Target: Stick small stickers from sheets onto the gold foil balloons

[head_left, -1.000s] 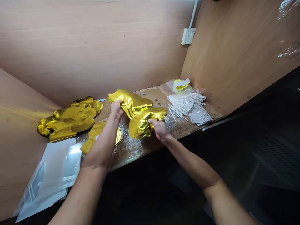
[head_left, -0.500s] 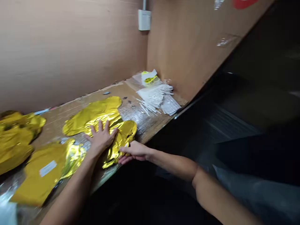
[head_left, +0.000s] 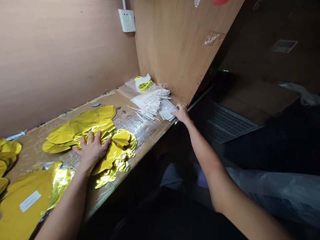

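My left hand [head_left: 92, 150] lies flat with spread fingers on a stack of gold foil balloons [head_left: 82, 125], deflated and spread on the bench. The crinkled lower part of that stack shows beyond my thumb, near the bench's front edge. At the right end of the bench, my right hand [head_left: 182, 114] has its thumb and fingers closed at the corner of the printed label sheets [head_left: 167, 109]. White sticks [head_left: 151, 101] lie in a pile beside those sheets. Left of my left forearm rests another flat gold foil balloon [head_left: 22, 190] with a white label on it.
More gold foil pieces [head_left: 8, 151] lie at the left edge. A yellow item in clear plastic [head_left: 144, 83] sits in the back corner, below a wall socket [head_left: 127, 20]. Wooden panels enclose the bench [head_left: 147, 133]. A grey grate [head_left: 226, 121] shows in the dark at right.
The gold foil balloons were lowered and laid flat on the bench. My left hand pressed down on them while my right hand let go and moved right to the label sheets. The view turned right.
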Available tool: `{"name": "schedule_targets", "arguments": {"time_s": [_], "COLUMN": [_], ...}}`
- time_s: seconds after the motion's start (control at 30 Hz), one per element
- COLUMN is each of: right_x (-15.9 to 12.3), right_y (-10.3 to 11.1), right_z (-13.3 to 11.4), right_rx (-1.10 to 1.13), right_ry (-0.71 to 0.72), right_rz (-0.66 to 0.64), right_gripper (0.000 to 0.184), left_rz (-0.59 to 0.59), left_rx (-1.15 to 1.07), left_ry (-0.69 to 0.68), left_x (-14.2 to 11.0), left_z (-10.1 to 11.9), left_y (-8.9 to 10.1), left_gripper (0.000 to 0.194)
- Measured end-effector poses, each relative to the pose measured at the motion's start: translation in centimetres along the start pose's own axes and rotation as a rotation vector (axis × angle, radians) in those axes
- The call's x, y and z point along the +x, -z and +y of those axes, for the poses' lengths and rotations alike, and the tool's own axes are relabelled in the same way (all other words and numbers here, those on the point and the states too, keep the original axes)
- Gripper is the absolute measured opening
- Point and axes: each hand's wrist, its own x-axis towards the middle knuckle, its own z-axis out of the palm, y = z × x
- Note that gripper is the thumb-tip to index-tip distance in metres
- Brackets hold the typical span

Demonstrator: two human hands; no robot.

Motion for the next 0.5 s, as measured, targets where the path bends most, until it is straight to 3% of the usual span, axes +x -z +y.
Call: {"name": "schedule_targets", "arguments": {"time_s": [0.1, 0.3, 0.43, 0.5], "right_x": [1.2, 4.2, 5.4, 5.0], "right_y": [-0.6, 1.4, 3.0, 3.1], "right_z": [0.2, 1.5, 2.3, 2.5], "right_rx": [0.038, 0.083, 0.150, 0.187], "right_ry": [0.018, 0.021, 0.046, 0.056], "right_rz": [-0.071, -0.153, -0.328, -0.414], "right_gripper": [0.013, 0.036, 0.028, 0.042], "left_rz": [-0.025, -0.023, -0.028, -0.025], "left_rx": [0.011, 0.016, 0.034, 0.038], "left_ry": [0.033, 0.050, 0.076, 0.084], "left_x": [0.1, 0.3, 0.3, 0.3], "left_z": [0.2, 0.3, 0.5, 0.5], "left_y": [0.1, 0.1, 0.0, -0.1], "left_gripper": [0.084, 0.081, 0.082, 0.084]}}
